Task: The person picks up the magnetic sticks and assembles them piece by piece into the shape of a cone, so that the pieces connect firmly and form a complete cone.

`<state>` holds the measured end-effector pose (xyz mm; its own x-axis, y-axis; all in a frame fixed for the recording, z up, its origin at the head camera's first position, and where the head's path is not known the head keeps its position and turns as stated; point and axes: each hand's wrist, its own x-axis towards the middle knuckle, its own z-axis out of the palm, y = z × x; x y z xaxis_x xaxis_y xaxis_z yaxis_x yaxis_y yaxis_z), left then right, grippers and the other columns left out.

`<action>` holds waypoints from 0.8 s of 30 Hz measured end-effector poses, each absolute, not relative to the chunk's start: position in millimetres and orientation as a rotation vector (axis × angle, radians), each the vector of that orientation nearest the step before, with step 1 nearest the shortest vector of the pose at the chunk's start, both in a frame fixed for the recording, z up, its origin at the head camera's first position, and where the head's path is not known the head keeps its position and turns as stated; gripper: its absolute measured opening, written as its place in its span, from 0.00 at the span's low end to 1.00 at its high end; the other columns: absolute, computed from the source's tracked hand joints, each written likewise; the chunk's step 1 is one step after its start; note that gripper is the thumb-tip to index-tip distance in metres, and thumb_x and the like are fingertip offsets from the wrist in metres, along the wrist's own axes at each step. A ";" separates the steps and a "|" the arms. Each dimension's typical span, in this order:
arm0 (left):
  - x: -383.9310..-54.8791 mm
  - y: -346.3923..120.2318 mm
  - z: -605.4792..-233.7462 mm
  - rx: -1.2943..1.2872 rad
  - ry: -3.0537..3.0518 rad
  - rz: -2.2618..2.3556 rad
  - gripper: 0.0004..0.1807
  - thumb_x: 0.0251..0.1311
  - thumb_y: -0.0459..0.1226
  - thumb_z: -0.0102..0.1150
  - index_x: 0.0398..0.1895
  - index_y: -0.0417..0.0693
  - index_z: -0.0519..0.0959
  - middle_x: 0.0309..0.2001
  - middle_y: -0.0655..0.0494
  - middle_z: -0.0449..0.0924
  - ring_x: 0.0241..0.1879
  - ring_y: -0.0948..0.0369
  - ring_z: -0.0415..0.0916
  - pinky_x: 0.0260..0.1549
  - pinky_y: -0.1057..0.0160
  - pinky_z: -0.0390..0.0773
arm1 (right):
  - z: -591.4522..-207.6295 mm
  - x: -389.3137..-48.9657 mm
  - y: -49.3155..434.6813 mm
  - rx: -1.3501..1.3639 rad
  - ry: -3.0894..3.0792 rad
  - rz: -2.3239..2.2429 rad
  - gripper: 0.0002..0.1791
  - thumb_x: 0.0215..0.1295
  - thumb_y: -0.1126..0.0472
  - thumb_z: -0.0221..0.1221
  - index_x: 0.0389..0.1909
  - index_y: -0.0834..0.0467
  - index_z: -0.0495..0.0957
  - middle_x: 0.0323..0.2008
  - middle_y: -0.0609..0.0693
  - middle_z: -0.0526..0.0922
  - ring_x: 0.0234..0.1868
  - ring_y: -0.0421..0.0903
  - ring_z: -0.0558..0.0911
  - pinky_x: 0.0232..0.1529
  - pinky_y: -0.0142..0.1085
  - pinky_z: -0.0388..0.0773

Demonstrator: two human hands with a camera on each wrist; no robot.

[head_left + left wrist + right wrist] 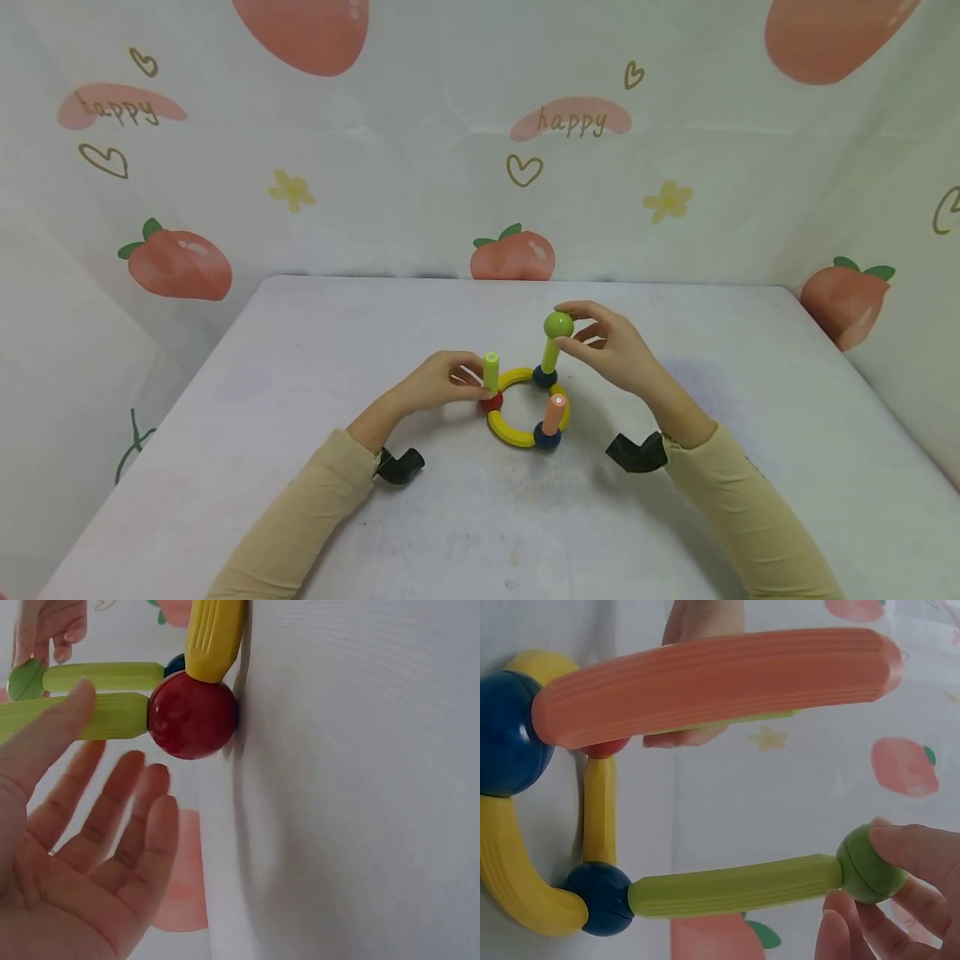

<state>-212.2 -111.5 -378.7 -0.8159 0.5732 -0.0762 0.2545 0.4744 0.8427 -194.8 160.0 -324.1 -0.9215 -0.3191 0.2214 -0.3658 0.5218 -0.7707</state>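
Observation:
A ring of curved yellow sticks (512, 432) joined by balls lies on the table. Upright from its red ball (193, 715) stands a yellow-green stick (491, 373); my left hand (442, 382) holds this stick between thumb and index finger, the other fingers loosely spread. At the ring's far side, a second green stick (735, 886) rises from a dark blue ball (600, 898) and carries a green ball (558, 325) on top. My right hand (611, 346) pinches that green ball with thumb and fingertips. An orange stick (720, 686) stands on the near blue ball (547, 437), untouched.
The white table (450, 533) reaches back to a fabric backdrop (420, 167) printed with peaches and hearts. Black wrist mounts (637, 452) hang under both sleeves, close above the tabletop. A green cord (135, 442) shows at the left edge.

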 end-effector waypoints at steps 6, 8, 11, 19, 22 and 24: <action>-212.9 -105.1 -381.3 0.746 2.394 1.315 0.12 0.54 0.37 0.65 0.41 0.45 0.80 0.42 0.49 0.82 0.39 0.61 0.79 0.45 0.64 0.79 | -324.5 -192.8 157.0 0.669 -2.685 1.406 0.23 0.61 0.61 0.60 0.58 0.57 0.71 0.51 0.57 0.75 0.39 0.49 0.81 0.40 0.32 0.78; -212.8 -102.1 -381.3 0.759 2.408 1.309 0.12 0.54 0.38 0.65 0.42 0.45 0.81 0.42 0.50 0.82 0.39 0.62 0.79 0.44 0.64 0.79 | -324.6 -191.9 156.1 0.702 -2.674 1.421 0.23 0.61 0.61 0.60 0.58 0.57 0.71 0.52 0.57 0.75 0.39 0.48 0.81 0.39 0.31 0.78; -212.1 -98.1 -379.8 0.757 2.425 1.303 0.13 0.54 0.38 0.65 0.42 0.45 0.81 0.42 0.50 0.83 0.38 0.62 0.79 0.44 0.65 0.79 | -325.8 -191.9 154.4 0.754 -2.657 1.430 0.24 0.60 0.63 0.61 0.58 0.56 0.71 0.54 0.56 0.76 0.39 0.48 0.81 0.40 0.30 0.79; -210.2 -92.9 -375.7 0.737 2.434 1.298 0.13 0.55 0.39 0.64 0.43 0.45 0.81 0.40 0.48 0.83 0.38 0.59 0.80 0.44 0.64 0.79 | -326.4 -191.1 150.9 0.874 -2.643 1.381 0.24 0.59 0.64 0.62 0.58 0.57 0.72 0.55 0.54 0.77 0.40 0.47 0.81 0.43 0.30 0.78; -209.9 -92.4 -375.0 0.746 2.453 1.280 0.13 0.55 0.40 0.64 0.43 0.45 0.81 0.40 0.49 0.83 0.38 0.59 0.80 0.43 0.65 0.79 | -326.4 -191.0 150.5 0.896 -2.647 1.373 0.25 0.59 0.64 0.62 0.58 0.57 0.72 0.55 0.54 0.77 0.40 0.47 0.81 0.44 0.31 0.78; -209.9 -92.3 -375.0 0.750 2.461 1.273 0.13 0.55 0.41 0.64 0.43 0.46 0.81 0.40 0.49 0.83 0.38 0.59 0.80 0.42 0.65 0.79 | -327.0 -191.0 150.3 0.906 -2.651 1.373 0.25 0.59 0.64 0.62 0.59 0.57 0.72 0.55 0.54 0.77 0.40 0.47 0.81 0.44 0.32 0.78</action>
<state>-209.9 -92.3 -375.0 -0.8295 0.5585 -0.0017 0.3213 0.4796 0.8165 -191.0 150.3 -327.0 -0.8310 -0.4840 0.2741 -0.5032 0.4440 -0.7414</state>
